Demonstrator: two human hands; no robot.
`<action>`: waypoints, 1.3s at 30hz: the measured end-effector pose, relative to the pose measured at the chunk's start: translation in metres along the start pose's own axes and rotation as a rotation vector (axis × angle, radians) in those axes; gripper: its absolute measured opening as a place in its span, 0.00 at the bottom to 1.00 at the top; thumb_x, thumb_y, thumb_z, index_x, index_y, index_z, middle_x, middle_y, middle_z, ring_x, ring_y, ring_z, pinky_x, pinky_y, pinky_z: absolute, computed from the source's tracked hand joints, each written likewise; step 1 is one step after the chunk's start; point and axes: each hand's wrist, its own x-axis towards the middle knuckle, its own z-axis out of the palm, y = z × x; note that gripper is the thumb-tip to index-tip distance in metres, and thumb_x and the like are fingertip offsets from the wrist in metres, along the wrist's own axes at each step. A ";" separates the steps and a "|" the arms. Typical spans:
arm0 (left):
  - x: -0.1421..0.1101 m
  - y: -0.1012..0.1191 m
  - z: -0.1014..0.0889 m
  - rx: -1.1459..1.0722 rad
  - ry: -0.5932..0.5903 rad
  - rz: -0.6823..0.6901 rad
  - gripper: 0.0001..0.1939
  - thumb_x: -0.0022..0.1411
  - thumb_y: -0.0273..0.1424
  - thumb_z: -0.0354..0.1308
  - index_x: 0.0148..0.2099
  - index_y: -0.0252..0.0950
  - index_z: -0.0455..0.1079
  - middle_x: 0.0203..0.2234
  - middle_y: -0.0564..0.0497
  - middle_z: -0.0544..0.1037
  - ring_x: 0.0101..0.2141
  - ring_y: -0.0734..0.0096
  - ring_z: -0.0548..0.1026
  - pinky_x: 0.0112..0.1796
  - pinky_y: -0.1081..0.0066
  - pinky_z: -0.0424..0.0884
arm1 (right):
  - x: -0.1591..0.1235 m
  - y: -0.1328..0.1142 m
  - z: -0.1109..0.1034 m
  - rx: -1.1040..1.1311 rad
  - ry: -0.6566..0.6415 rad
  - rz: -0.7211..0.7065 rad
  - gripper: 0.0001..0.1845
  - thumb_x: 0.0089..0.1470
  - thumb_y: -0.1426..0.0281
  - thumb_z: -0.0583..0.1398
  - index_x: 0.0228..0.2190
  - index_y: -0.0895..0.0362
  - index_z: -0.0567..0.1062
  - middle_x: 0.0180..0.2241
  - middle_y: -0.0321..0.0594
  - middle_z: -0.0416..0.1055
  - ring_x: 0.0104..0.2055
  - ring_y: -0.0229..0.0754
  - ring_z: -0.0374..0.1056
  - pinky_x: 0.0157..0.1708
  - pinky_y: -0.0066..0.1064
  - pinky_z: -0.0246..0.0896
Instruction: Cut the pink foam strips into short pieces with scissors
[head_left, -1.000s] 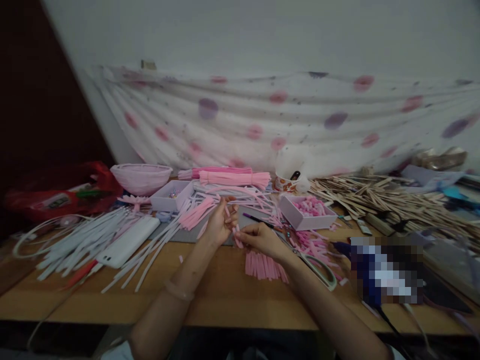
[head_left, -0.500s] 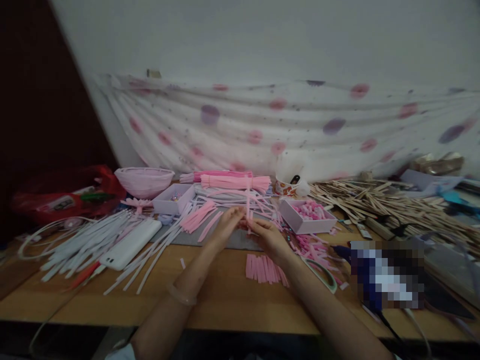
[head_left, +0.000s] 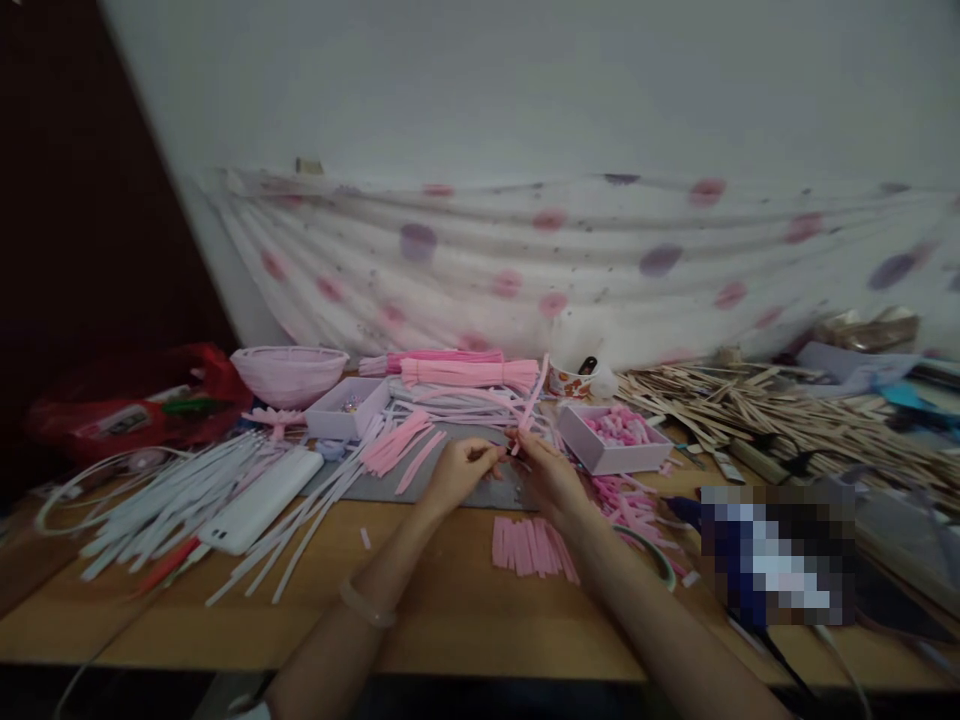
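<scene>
My right hand (head_left: 551, 478) pinches a pink pipe cleaner (head_left: 534, 395), which rises from the fingertips and leans to the right. Close beside it, my left hand (head_left: 461, 475) has its thumb and fingertips closed together near the lower end of that stem. A small dark spot shows between the two hands, but what the left fingers hold is too small to make out. Below the hands lies a row of short pink pipe cleaner pieces (head_left: 529, 546). Longer pink pieces (head_left: 397, 442) rest on the grey mat (head_left: 457, 492) to the left.
At right stand a white box of pink curled pieces (head_left: 619, 428), green-handled scissors (head_left: 660, 562) and a heap of wooden sticks (head_left: 757, 400). Pink bundles (head_left: 469, 372) lie behind. On the left are white stems (head_left: 169, 500), a white phone-like case (head_left: 262, 500), a bowl (head_left: 289, 375) and a bead box (head_left: 349, 408).
The pink pipe cleaner has gone from upright between both hands to leaning right in my right hand. My left fingertips have dropped slightly and come away from it.
</scene>
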 end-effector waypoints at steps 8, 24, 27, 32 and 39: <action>0.004 0.000 -0.010 -0.125 0.256 0.040 0.16 0.51 0.43 0.59 0.27 0.34 0.75 0.24 0.50 0.77 0.29 0.70 0.72 0.34 0.71 0.66 | -0.010 -0.004 0.003 -0.064 -0.094 0.187 0.16 0.33 0.62 0.70 0.27 0.56 0.80 0.22 0.33 0.70 0.25 0.31 0.61 0.27 0.25 0.55; 0.004 -0.010 -0.002 -0.522 0.046 -0.082 0.11 0.44 0.33 0.66 0.30 0.32 0.74 0.21 0.53 0.74 0.22 0.77 0.69 0.29 0.74 0.65 | -0.010 0.002 0.000 -0.193 -0.221 0.162 0.16 0.35 0.57 0.69 0.18 0.58 0.75 0.25 0.37 0.72 0.29 0.36 0.63 0.29 0.27 0.56; 0.004 -0.008 -0.004 -0.454 0.082 -0.060 0.10 0.43 0.31 0.66 0.30 0.32 0.74 0.23 0.53 0.75 0.25 0.76 0.70 0.31 0.74 0.65 | -0.009 0.003 -0.001 -0.203 -0.208 0.154 0.16 0.34 0.57 0.69 0.21 0.57 0.77 0.25 0.37 0.73 0.29 0.36 0.64 0.31 0.27 0.56; 0.002 -0.003 -0.007 -0.387 0.050 -0.072 0.08 0.43 0.31 0.65 0.27 0.32 0.73 0.23 0.51 0.76 0.26 0.74 0.70 0.33 0.73 0.65 | -0.007 0.005 -0.003 -0.215 -0.216 0.143 0.18 0.34 0.56 0.69 0.24 0.57 0.79 0.25 0.38 0.75 0.27 0.35 0.65 0.32 0.29 0.56; 0.001 -0.002 -0.006 -0.463 0.005 -0.093 0.11 0.44 0.35 0.66 0.28 0.31 0.74 0.24 0.50 0.76 0.27 0.72 0.71 0.34 0.71 0.67 | -0.007 0.005 -0.002 -0.212 -0.250 0.126 0.17 0.35 0.56 0.68 0.22 0.57 0.78 0.24 0.37 0.75 0.25 0.35 0.65 0.32 0.29 0.58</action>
